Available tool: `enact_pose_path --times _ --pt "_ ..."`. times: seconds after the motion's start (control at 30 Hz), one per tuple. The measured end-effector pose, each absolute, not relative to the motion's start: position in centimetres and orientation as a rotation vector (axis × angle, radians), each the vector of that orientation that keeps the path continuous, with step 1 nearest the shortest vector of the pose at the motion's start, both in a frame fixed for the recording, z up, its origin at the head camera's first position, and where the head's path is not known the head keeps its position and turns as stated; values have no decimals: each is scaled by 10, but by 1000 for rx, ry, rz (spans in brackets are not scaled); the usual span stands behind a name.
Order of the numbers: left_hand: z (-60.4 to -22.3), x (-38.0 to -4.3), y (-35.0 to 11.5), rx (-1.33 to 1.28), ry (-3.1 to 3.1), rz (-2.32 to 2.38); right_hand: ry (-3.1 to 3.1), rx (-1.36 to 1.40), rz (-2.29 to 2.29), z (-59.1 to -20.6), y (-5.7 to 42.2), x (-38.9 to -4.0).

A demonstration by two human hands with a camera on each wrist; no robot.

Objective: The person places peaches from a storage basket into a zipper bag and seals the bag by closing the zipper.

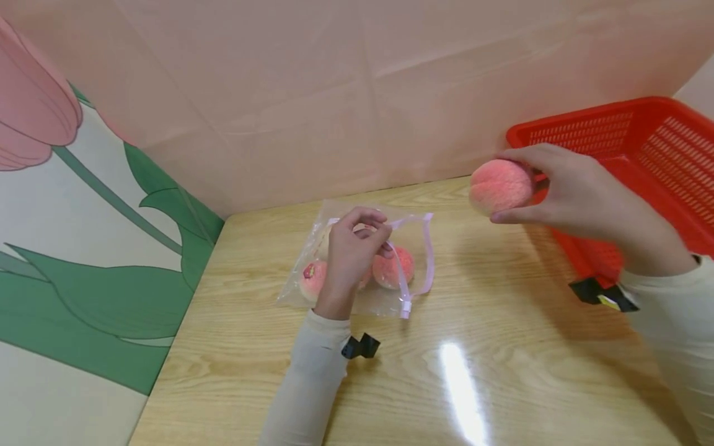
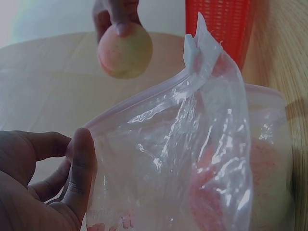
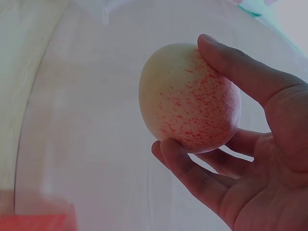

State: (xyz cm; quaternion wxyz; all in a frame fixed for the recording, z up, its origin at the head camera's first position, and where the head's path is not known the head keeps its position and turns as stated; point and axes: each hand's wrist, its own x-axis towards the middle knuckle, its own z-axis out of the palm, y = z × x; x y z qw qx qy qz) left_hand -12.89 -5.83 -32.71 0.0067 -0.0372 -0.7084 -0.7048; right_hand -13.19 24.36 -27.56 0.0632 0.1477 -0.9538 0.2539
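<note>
My left hand (image 1: 352,254) pinches the rim of a clear zip bag (image 2: 144,139) between thumb and finger, with the bag's mouth spread apart. Inside lie several pink and cream peaches (image 1: 395,268), one bearing a small red sticker. A white slider (image 1: 406,306) sits at one end of the bag's lilac zip strip. Off to the right, my right hand (image 1: 580,192) holds another peach (image 1: 501,187) above the table, thumb on one side and fingers on the other. In the right wrist view this peach (image 3: 190,98) shows a pale skin with red speckles.
A red plastic basket (image 1: 591,127) with slotted walls stands on the right, beneath and behind my right forearm. The wooden table (image 1: 234,347) meets a pink-covered wall (image 1: 279,111) at the back. On the left is a panel with a painted tulip (image 1: 33,105).
</note>
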Motion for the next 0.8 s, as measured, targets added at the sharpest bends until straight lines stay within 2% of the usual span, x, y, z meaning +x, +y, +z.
enact_pose_path --times 0.8 --pt "-327 -128 -57 -152 -2271 -2190 -2978 662 742 -301 204 -124"
